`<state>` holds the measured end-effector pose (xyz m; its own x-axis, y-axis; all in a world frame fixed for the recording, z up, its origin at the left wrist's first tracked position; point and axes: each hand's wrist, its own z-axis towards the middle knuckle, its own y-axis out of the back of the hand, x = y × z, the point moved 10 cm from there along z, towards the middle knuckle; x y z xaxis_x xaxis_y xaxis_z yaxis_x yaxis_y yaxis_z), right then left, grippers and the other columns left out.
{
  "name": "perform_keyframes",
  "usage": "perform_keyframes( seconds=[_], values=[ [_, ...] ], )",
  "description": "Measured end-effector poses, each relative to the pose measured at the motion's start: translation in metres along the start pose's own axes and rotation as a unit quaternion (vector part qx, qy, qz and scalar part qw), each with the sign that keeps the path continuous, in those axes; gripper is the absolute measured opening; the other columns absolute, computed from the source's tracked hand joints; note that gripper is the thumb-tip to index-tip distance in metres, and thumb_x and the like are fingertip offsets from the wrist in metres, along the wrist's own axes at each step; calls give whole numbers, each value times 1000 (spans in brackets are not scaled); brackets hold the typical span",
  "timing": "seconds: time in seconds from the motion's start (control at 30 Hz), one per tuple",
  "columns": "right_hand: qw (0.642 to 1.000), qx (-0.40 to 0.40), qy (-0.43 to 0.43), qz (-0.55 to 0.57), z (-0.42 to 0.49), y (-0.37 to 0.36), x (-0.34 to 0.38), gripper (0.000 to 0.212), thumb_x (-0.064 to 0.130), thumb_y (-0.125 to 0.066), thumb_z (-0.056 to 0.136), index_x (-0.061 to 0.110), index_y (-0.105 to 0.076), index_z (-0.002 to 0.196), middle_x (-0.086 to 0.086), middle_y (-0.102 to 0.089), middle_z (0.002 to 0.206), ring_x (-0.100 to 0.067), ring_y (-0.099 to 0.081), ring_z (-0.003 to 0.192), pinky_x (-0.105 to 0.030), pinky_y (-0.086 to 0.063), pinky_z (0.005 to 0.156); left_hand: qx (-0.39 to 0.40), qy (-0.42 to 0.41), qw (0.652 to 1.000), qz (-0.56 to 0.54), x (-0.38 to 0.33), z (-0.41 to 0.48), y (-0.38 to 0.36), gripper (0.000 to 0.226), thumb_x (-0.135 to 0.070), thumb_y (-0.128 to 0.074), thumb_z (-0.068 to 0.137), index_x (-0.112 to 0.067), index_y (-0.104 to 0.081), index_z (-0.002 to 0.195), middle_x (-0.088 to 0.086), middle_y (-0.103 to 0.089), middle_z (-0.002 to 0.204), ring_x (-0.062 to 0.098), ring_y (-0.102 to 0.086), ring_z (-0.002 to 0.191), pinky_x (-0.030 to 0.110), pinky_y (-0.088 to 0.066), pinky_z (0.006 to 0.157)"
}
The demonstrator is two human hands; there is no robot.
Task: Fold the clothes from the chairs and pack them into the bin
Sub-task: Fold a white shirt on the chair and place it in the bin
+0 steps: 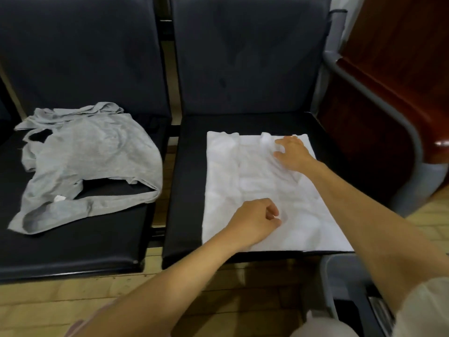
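A white garment (pixel 257 181) lies flat and partly folded on the right black chair seat (pixel 187 181). My right hand (pixel 292 152) rests spread on its far right part, fingers straight. My left hand (pixel 255 220) sits on the near middle of the cloth with fingers curled, seemingly pinching a bit of fabric between thumb and forefinger. A crumpled grey garment (pixel 97 152) lies on the left chair seat (pixel 73 244). The rim of a grey bin (pixel 326 271) shows on the floor at the lower right.
The two black padded chairs stand side by side with a narrow gap (pixel 158 215) between them. A grey metal armrest (pixel 379 98) curves along the right chair. Dark red-brown wooden furniture (pixel 401 57) stands at the right. The floor (pixel 73 300) is light wood.
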<state>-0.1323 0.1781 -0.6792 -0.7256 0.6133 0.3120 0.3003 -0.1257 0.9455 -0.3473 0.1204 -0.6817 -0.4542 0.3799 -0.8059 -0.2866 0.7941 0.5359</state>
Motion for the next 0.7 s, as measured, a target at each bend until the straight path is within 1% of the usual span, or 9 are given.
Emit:
perform_keyframes(
  seconds=[0.1, 0.2, 0.3, 0.4, 0.47, 0.53, 0.6, 0.67, 0.7],
  values=[
    [999, 11, -33, -16, -5, 8, -53, 51, 31, -50, 98, 21, -36, 146, -12, -26, 154, -31, -16, 143, -45, -22, 115, -3, -106, 988, 115, -40, 9, -40, 24, -24, -57, 94, -16, -61, 117, -2, -56, 110, 17, -56, 100, 27, -45, 86],
    [997, 56, -54, -20, -6, 5, -85, 54, 38, -45, 99, 30, -28, 149, -12, -15, 159, -30, -3, 147, -45, -12, 118, 1, -236, 941, 242, -76, 12, -85, 37, -26, -59, 92, -12, -56, 126, 9, -52, 125, 27, -48, 110, 35, -40, 94],
    [994, 88, -56, -13, -2, 0, -94, 54, 42, -41, 100, 34, -22, 151, -5, -4, 162, -28, 6, 148, -47, -3, 119, -39, -312, 885, 343, -88, 17, -114, 49, -36, -77, 73, -12, -63, 114, 10, -57, 108, 28, -53, 95, 39, -47, 81],
    [993, 114, -42, -15, 1, -8, -93, 54, 40, -34, 102, 31, -16, 152, 3, 1, 162, -24, 9, 148, -49, 4, 118, -114, -324, 863, 370, -93, 24, -117, 51, -43, -85, 57, -17, -67, 98, 3, -59, 92, 20, -56, 78, 32, -50, 65],
    [993, 110, -33, -3, 2, -7, -90, 54, 36, -33, 103, 26, -15, 153, 6, -1, 162, -21, 8, 148, -50, 6, 117, -149, -340, 864, 340, -100, 25, -114, 41, -37, -82, 63, -15, -67, 94, 6, -60, 89, 21, -58, 75, 31, -49, 62],
    [994, 105, -35, 9, 3, -5, -88, 53, 34, -34, 103, 23, -17, 153, 6, -3, 162, -19, 6, 148, -51, 5, 117, -152, -342, 876, 303, -104, 26, -111, 23, -30, -69, 76, -12, -66, 89, 7, -60, 84, 22, -58, 69, 29, -47, 56],
    [995, 92, -41, 25, 5, -1, -88, 53, 30, -37, 103, 22, -20, 152, 4, -7, 161, -19, 4, 149, -51, 3, 118, -140, -301, 912, 241, -104, 26, -99, 22, -29, -52, 85, -10, -64, 87, 7, -60, 83, 21, -58, 67, 27, -45, 54],
    [991, 73, -55, 96, 5, 6, -85, 53, 27, -41, 102, 20, -23, 152, -2, -13, 161, -21, -4, 148, -48, -7, 120, -125, -226, 952, 163, -97, 22, -78, 17, -26, -51, 90, -10, -58, 92, 6, -60, 89, 21, -57, 73, 32, -46, 60],
    [986, 59, -59, 142, 5, 12, -78, 53, 25, -43, 101, 19, -26, 151, -6, -18, 159, -24, -15, 147, -45, -17, 119, -113, -190, 968, 121, -92, 19, -67, 13, -25, -54, 91, -12, -53, 93, 3, -59, 88, 19, -56, 74, 34, -46, 63]
  ],
)
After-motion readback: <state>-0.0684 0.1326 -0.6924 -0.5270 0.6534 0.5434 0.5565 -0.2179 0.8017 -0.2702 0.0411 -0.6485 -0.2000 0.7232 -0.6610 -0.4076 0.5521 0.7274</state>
